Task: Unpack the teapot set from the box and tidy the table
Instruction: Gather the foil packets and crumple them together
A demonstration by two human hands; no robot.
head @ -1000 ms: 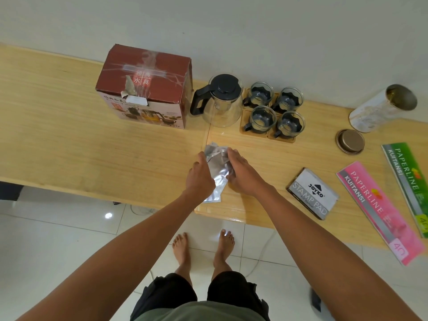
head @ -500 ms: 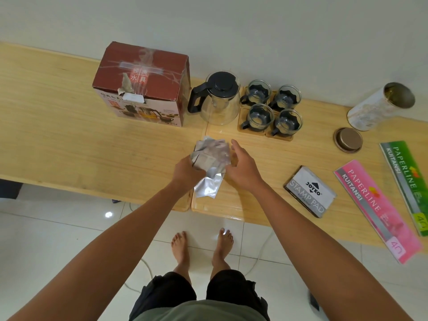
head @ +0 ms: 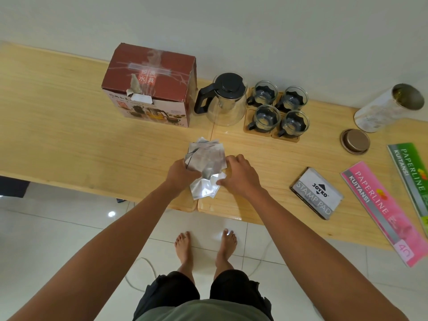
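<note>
Where wall meets floor, wooden table [head: 69, 140]

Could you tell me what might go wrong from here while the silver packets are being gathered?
The silver packets are a loose, slippery stack; the left hand grips only one side, so some could slide out. Those under the right hand lie near the table's front edge and could fall to the floor. Reaching forward, an arm might knock the glass teapot or the cups close behind.
</note>
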